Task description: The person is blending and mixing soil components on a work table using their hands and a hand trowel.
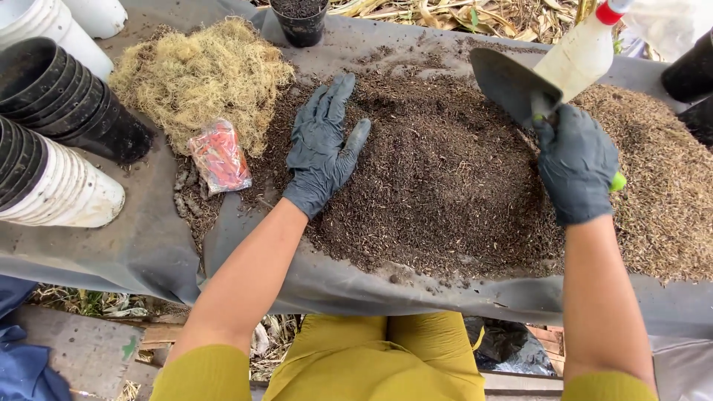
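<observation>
While the left hand lies flat with its grip spread on the dark soil heap, the right hand has its grip wrapped tight around a green-handled trowel, blade up and empty, just above the pile. Soil sits mid-counter on the grey sheet, moss clump beside it. Looks like early days: the stacked pots lie empty on their sides, only one small black pot holds soil.
</observation>
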